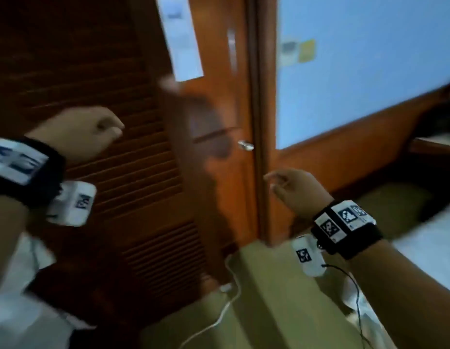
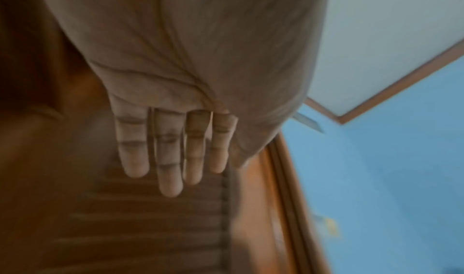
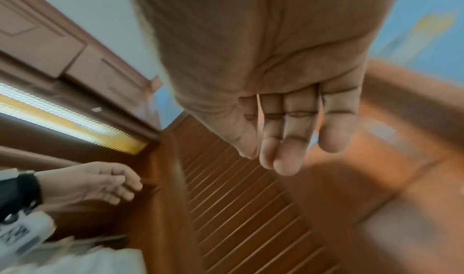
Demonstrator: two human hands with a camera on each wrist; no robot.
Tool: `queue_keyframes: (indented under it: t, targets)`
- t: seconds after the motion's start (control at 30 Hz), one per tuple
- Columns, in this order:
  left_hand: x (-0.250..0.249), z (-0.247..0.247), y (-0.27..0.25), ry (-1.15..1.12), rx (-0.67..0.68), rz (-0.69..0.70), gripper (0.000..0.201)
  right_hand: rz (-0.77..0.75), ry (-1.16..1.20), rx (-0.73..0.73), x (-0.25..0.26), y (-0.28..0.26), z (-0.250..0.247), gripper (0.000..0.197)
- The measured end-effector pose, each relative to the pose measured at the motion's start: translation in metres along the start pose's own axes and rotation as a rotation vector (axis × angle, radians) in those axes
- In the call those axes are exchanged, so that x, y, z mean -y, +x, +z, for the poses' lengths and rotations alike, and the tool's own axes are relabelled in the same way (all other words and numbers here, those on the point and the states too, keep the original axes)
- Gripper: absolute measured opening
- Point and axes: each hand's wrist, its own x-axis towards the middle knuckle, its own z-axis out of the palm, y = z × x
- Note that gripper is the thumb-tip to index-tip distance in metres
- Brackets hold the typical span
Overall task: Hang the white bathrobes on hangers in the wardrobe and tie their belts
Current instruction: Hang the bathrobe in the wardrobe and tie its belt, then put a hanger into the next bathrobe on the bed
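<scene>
Head view: both hands empty before louvred wardrobe door (image 1: 113,172).
Left hand (image 1: 80,133) and right hand (image 1: 292,190) loose, holding nothing; white bathrobe (image 1: 22,311) near left, below left hand.

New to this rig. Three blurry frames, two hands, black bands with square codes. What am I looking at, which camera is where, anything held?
There is no robot here: a person wears three cameras. The head view looks forward and down at both hands, the left hand and the right hand, in front of a louvred wooden wardrobe door. The black wrist bands carry printed marker codes, and a small white camera unit hangs under each wrist. The other two pictures come from those wrist cameras, looking along each palm to the fingers. Both hands are loosely open and hold nothing. No hanger shows. White fabric shows at the lower left, too blurred to identify. A white cable lies on the floor.
</scene>
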Motion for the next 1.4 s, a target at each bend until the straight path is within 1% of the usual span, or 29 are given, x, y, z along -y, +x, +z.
queue_keyframes:
  t: [0.03, 0.07, 0.17, 0.2, 0.23, 0.27, 0.33, 0.37, 0.43, 0.5, 0.57, 0.63, 0.7, 0.77, 0.87, 1.0, 1.13, 1.27, 1.4]
  targets:
    - [-0.064, 0.029, 0.015, -0.144, 0.077, -0.059, 0.009, 0.110, -0.021, -0.051, -0.046, -0.028, -0.032, 0.023]
    - [-0.122, 0.082, 0.029, -0.162, 0.112, 0.060, 0.008, 0.214, -0.025, -0.100, -0.091, -0.061, -0.064, 0.022]
    - [-0.302, 0.248, 0.048, -0.357, 0.379, 0.228, 0.007, 0.520, -0.073, -0.267, -0.208, -0.180, -0.159, 0.020]
    - [-0.364, 0.293, 0.050, -0.424, 0.471, 0.298, 0.008, 0.631, -0.089, -0.308, -0.238, -0.224, -0.189, 0.020]
    - [-0.433, 0.325, 0.043, -0.460, 0.561, 0.380, 0.010, 0.744, -0.097, -0.344, -0.263, -0.270, -0.217, 0.020]
    - [-0.507, 0.349, 0.032, -0.500, 0.650, 0.484, 0.011, 0.849, -0.108, -0.385, -0.283, -0.318, -0.246, 0.020]
    - [-0.637, 0.387, 0.006, -0.583, 0.750, 0.648, 0.010, 1.024, -0.155, -0.482, -0.312, -0.408, -0.298, 0.020]
    - [-0.698, 0.397, -0.008, -0.619, 0.806, 0.722, 0.009, 1.094, -0.185, -0.541, -0.321, -0.450, -0.322, 0.020]
    - [-0.798, 0.411, -0.035, -0.651, 0.911, 0.863, 0.012, 1.216, -0.234, -0.647, -0.334, -0.522, -0.358, 0.019]
    - [-0.882, 0.421, -0.062, -0.659, 0.993, 0.993, 0.015, 1.316, -0.260, -0.724, -0.342, -0.580, -0.383, 0.018]
    - [-0.954, 0.428, -0.087, -0.654, 1.062, 1.110, 0.018, 1.398, -0.241, -0.778, -0.350, -0.626, -0.401, 0.019]
    - [-1.017, 0.434, -0.108, -0.643, 1.094, 1.219, 0.015, 1.463, -0.213, -0.808, -0.359, -0.664, -0.415, 0.019]
    - [-1.073, 0.439, -0.124, -0.621, 1.132, 1.280, 0.012, 1.521, -0.213, -0.827, -0.368, -0.696, -0.431, 0.018]
    - [-1.127, 0.445, -0.138, -0.607, 1.164, 1.339, 0.013, 1.573, -0.216, -0.856, -0.380, -0.726, -0.450, 0.018]
    - [-1.204, 0.458, -0.153, -0.591, 1.165, 1.443, 0.013, 1.665, -0.222, -0.906, -0.400, -0.768, -0.478, 0.018]
    - [-1.305, 0.476, -0.176, -0.497, 1.193, 1.569, 0.012, 1.756, -0.165, -0.955, -0.424, -0.822, -0.508, 0.018]
    - [-1.401, 0.479, -0.220, -0.443, 1.209, 1.690, 0.009, 1.840, -0.136, -1.024, -0.441, -0.887, -0.535, 0.019]
    - [-1.486, 0.474, -0.282, -0.401, 1.229, 1.763, 0.012, 1.904, -0.114, -1.046, -0.458, -0.967, -0.557, 0.020]
    - [-1.572, 0.472, -0.346, -0.394, 1.221, 1.788, 0.011, 1.944, -0.116, -1.008, -0.492, -1.072, -0.589, 0.022]
